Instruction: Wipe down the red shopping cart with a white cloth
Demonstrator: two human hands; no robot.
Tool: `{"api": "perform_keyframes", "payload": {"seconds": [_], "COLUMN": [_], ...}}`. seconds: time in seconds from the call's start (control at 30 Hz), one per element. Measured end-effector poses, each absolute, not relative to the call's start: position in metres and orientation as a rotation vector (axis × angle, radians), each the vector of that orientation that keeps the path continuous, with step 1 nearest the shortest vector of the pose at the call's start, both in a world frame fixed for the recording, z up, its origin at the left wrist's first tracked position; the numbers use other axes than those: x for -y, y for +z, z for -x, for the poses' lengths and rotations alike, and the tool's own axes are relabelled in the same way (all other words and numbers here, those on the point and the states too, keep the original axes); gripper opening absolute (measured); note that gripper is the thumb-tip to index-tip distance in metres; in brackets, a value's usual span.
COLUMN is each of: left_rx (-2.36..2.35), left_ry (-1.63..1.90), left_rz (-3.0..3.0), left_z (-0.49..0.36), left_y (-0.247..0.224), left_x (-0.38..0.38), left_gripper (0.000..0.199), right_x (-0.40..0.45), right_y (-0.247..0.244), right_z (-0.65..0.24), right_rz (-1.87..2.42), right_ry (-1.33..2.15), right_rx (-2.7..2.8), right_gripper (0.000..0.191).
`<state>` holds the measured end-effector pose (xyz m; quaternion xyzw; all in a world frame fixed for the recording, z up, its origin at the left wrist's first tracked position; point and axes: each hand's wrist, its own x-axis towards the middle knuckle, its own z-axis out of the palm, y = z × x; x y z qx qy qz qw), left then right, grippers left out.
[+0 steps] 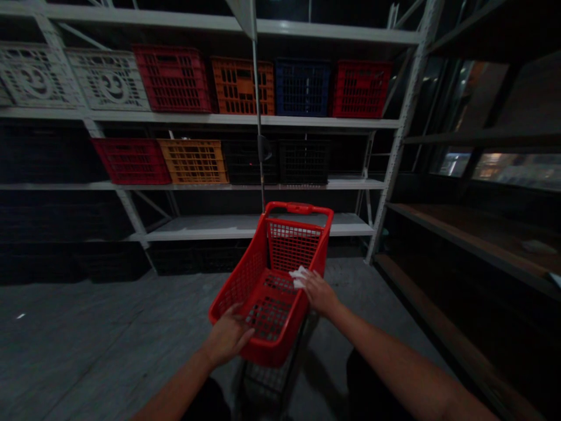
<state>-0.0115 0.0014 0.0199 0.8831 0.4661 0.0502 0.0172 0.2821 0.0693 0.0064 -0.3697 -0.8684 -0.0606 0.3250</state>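
Right grip (319, 293) pinches a crumpled white tissue (298, 276) just inside the rim of a red plastic shopping-cart basket (298, 208), the one loose item seen there. Left grip (228, 336) is spread, close against the basket's left rim. Beyond, plastic crates (242, 86) stand in rows on metal shelves (263, 121).

Count: 1 left hand (227, 336), 1 right hand (319, 292), 1 white cloth (298, 276), 1 red shopping cart (298, 208). 1 steel rack (272, 120), 4 shelf levels showing. 3 red crates (173, 79), 2 white crates (107, 80), 2 orange crates (242, 86), 1 blue crate (302, 88), 2 black crates (304, 162). Lower-left crates too dark to count.
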Motion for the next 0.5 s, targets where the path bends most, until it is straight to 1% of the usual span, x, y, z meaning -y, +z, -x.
{"api": "perform_keyframes", "payload": {"seconds": [0.1,0.23,0.33,0.4,0.5], "left_rx": [-1.459,-1.544,-1.685,-1.862,-2.119], "left_ry": [0.125,0.142,0.294,0.364,0.312], "left_rz": [-2.774,-2.779,-2.632,-2.447,-2.226], "left_z": [0.02,0.018,-0.009,-0.036,-0.063], "left_y": [0.023,0.029,0.028,0.023,0.013], "left_x": [-0.006,-0.011,-0.009,-0.006,-0.001], "left_gripper": [0.053,0.046,0.041,0.041,0.045], "right_x": [-0.095,-0.087,-0.07,-0.06,-0.05], "right_y": [0.011,0.005,-0.006,-0.013,-0.02], "right_z": [-0.291,-0.271,-0.244,-0.226,-0.204], "right_rz": [1.092,1.032,0.97,0.966,0.979], "right_ry": [-0.172,-0.146,-0.114,-0.107,-0.115], "right_rx": [2.169,2.088,2.081,2.08,2.11], "right_gripper": [0.037,0.037,0.038,0.038,0.037]}}
